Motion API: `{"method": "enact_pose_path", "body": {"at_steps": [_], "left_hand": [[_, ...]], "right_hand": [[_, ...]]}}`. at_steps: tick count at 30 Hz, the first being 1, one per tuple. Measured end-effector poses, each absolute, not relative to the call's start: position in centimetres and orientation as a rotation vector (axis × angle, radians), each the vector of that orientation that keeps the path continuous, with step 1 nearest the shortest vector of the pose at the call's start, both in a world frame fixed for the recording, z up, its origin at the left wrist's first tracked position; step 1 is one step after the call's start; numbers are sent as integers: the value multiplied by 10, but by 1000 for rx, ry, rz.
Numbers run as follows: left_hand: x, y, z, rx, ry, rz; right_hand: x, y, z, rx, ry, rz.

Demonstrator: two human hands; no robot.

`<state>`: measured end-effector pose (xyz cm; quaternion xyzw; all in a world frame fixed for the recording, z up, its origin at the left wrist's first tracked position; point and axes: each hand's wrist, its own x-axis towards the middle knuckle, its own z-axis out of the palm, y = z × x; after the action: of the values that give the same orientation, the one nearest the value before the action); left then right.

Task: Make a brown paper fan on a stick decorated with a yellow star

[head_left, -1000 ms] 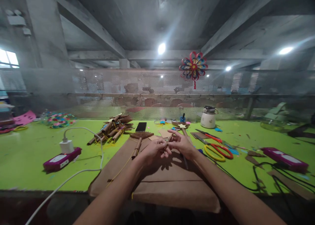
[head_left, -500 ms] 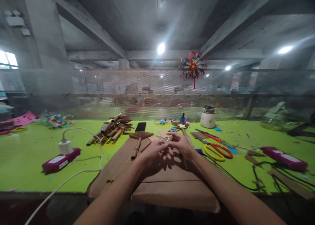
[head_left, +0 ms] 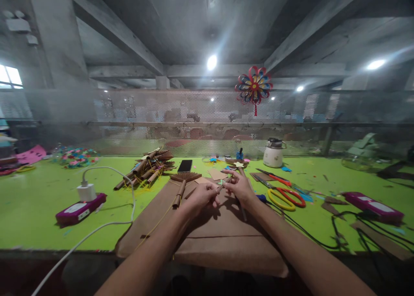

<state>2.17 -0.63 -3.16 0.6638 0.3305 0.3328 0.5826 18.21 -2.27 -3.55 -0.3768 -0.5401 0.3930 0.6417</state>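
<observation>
Above the brown paper sheet point(head_left: 223, 244), a thin brown strip, seemingly paper, point(head_left: 221, 187) spans my two hands. Its near end is pinched in the fingers of my left hand point(head_left: 202, 197). The fingers of my right hand point(head_left: 241, 189) close on its far end. Something small and light green point(head_left: 221, 182) shows right behind the strip; I cannot tell whether it is held. A pleated brown paper fan with a rolled handle point(head_left: 181, 190) lies just left of my hands. Beyond my right hand lies another rolled brown piece with a pale yellow star point(head_left: 238, 165).
Yellow-handled scissors point(head_left: 281, 200) and red-handled scissors point(head_left: 293, 197) lie to the right, near black cables point(head_left: 310, 240). At left are a pile of rolled brown pieces point(head_left: 148, 168), a phone point(head_left: 185, 166) and a purple power strip point(head_left: 80, 209). A white bottle point(head_left: 273, 153) stands behind.
My hands, close together with fingers overlapping before, have drawn slightly apart. The brown strip between them now shows plainly. The things on the table have stayed in place.
</observation>
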Motion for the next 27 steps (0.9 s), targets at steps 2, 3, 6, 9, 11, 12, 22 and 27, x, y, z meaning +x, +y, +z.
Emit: {"method": "enact_pose_path", "body": {"at_steps": [2,3,6,9,11,12,22,27], "left_hand": [[22,-7,-31,1524,749,799],[22,-7,-31,1514,727,816],[22,-9,-29,1508,665,893],[23,-9,-30,1521,571,937],[24,-7,-32,1528,506,930],[25,-7,-33,1528,485,920],[25,-8,-31,1518,575,786],[24,-10,-30,1483,586,804]], "right_hand": [[183,-23,-35,-825,-1194,923],[183,-22,-35,-800,-1157,950],[184,-20,-36,-751,-1013,1068],[183,-17,-40,-749,-1039,1185],[181,-17,-44,-767,-1162,1188],[181,-16,-46,-781,-1217,1160],[178,-21,-42,-843,-1318,943],[177,-22,-41,-870,-1381,869]]}}
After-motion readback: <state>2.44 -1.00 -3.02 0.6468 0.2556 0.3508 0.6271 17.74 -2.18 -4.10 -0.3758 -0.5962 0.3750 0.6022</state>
